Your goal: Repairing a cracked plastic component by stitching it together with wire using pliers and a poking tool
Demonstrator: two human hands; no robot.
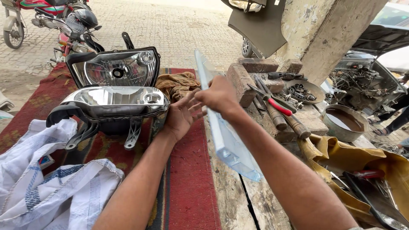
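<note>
A clear headlight cover point(226, 127) is held on edge over the wooden bench point(230, 196), tilted so that its far end rises toward the street and its near end dips toward the camera. The right hand point(219, 96) is closed around the cover's upper edge near the middle. The left hand point(181, 115) is opened flat, fingers spread, and is pressed against the cover's left face or held just beside it; actual contact cannot be made out from this angle.

Just to the left, on the red rug point(187, 170), a chrome headlight body point(113, 104) is laid face up, and a second headlight point(115, 68) is stood behind it, with a brown rag point(177, 83) beside them. To the right, red-handled pliers point(275, 104) and other tools are spread between bricks point(240, 81).

The step in hand is judged to be the handling of the cover beside the open lamp body. A firmer two-handed hold is called for next, since the cover is gripped by one hand only and its lower end hangs unsupported
</note>
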